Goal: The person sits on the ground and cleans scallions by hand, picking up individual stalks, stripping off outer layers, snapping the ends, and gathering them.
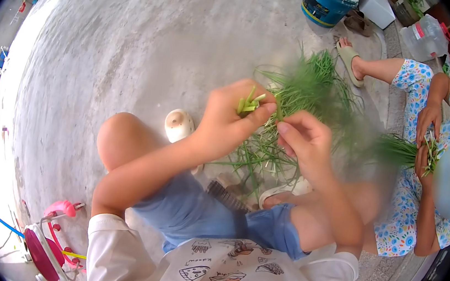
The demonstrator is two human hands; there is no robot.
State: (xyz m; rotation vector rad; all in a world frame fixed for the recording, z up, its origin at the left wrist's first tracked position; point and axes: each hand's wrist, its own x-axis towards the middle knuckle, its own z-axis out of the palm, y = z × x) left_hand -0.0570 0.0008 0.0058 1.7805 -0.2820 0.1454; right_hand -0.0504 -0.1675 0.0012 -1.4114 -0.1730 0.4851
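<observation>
My left hand is closed around a small bunch of green stalks, their pale cut-looking ends pointing up between thumb and fingers. Close to its right, my right hand pinches with thumb and forefinger near a thin green piece by the bunch; whether its fingertips grip that piece is too small to tell. Beneath and beyond both hands, a loose pile of long green leaves lies on the concrete floor, with more strands scattered nearer my feet.
At the right sits another person in patterned clothes, holding a green bunch. A blue bucket and a clear plastic jug stand at the upper right. A pink and red wheeled object is at the lower left.
</observation>
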